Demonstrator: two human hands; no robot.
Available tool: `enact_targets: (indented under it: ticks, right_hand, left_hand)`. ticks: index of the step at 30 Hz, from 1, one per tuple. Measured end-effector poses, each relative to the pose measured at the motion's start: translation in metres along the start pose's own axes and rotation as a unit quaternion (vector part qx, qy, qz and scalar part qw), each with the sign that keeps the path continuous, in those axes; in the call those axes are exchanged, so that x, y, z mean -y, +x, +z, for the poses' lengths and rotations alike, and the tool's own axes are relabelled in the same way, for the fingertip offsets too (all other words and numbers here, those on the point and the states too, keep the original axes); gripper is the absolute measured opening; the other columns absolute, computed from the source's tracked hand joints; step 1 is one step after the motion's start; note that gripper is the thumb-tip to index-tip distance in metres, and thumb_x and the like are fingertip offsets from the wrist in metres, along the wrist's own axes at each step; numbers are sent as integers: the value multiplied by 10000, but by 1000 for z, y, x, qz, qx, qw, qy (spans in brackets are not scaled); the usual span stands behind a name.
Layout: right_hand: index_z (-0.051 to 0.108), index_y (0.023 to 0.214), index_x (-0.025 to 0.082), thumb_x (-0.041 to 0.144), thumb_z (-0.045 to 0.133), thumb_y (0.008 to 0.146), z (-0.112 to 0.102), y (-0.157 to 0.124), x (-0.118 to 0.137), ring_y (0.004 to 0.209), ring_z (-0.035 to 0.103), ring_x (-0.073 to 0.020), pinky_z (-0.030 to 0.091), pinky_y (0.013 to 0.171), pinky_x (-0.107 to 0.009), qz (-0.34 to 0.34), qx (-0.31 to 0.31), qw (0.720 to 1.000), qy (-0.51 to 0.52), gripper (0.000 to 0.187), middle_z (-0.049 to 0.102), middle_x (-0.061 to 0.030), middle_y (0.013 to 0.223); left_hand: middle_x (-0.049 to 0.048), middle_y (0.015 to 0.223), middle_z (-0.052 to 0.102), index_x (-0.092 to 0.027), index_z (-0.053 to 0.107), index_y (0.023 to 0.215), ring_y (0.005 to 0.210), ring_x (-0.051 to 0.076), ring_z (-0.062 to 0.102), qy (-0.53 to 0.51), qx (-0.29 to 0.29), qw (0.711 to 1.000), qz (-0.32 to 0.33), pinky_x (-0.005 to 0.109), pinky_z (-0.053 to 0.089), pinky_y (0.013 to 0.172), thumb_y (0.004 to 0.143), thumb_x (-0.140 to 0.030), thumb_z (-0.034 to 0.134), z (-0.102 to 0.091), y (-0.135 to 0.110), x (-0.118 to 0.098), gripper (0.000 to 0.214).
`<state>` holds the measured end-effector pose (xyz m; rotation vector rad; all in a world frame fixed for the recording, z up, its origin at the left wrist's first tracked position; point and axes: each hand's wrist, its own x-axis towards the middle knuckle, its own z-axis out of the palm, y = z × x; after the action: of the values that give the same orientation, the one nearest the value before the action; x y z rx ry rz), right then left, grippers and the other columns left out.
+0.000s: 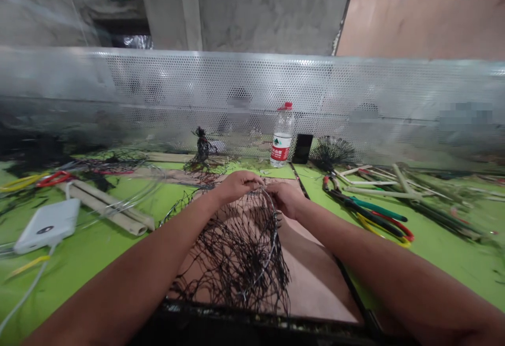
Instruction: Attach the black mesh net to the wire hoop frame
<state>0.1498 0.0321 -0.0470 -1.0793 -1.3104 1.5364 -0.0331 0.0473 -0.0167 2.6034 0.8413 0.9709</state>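
A black knotted net lies spread over a thin brownish board in front of me. A silvery wire curves along the net's right side and top edge. My left hand pinches the wire hoop at its far end, fingers closed. Just to its right, my right hand is also closed on the wire, with some of its fingers curled beneath. The two sets of fingertips almost meet. Exactly how the net's strands pass between them is too small to make out.
Pliers and bamboo pieces lie to the right on the green table. A water bottle and a dark phone stand by the perforated metal screen. On the left are a white power bank, bamboo tubes and coiled wire.
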Motion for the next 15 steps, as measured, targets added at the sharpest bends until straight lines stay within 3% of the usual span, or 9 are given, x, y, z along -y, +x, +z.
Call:
enact_targets:
  ticks: [3, 6, 9, 12, 14, 15]
  right_hand:
    - [449, 595, 176, 246, 586, 645, -1, 0, 2, 362, 386, -74, 266, 353, -206, 5, 2, 1000, 0, 161, 427, 54, 440]
    - [454, 600, 175, 248, 587, 654, -4, -2, 6, 357, 376, -65, 269, 359, -201, -13, 14, 1000, -10, 161, 428, 53, 447]
    - [484, 643, 175, 360, 560, 708, -7, -5, 12, 357, 374, -69, 251, 352, -209, -44, 30, 998, -20, 210, 422, 50, 475]
    - [507, 698, 175, 391, 535, 725, -14, -4, 20, 378, 371, -78, 245, 360, -213, -123, -46, 990, -54, 220, 412, 51, 493]
    - [547, 809, 169, 272, 592, 660, -19, -2, 24, 476, 442, -90, 324, 426, -206, -187, -114, 970, -102, 187, 489, 33, 581]
    - [560, 908, 171, 211, 612, 621, -22, -1, 25, 584, 501, -105, 382, 503, -211, -214, -127, 960, -129, 295, 550, 10, 685]
  left_hand:
    - [65, 997, 664, -183, 659, 1019, 918, 152, 588, -41, 9, 999, 27, 248, 423, 823, 802, -283, 553, -2, -2, 0, 261]
    - [71, 893, 668, -177, 681, 968, 837, 149, 588, -48, 26, 996, 74, 250, 429, 781, 755, -327, 620, -4, -2, -1, 268]
    - [60, 822, 657, -169, 691, 903, 772, 133, 578, -49, -10, 996, 72, 235, 426, 727, 773, -332, 602, -4, -1, -1, 227]
    - [48, 791, 643, -159, 686, 872, 740, 125, 565, -57, -56, 996, 43, 229, 422, 697, 795, -334, 574, -5, -1, 0, 222]
    - [41, 773, 631, -147, 681, 864, 728, 124, 557, -74, -73, 994, 23, 228, 421, 684, 786, -339, 581, -5, -1, 1, 230]
    - [40, 770, 627, -140, 677, 861, 724, 124, 554, -88, -75, 993, 11, 227, 421, 678, 782, -341, 585, -5, -1, 1, 235]
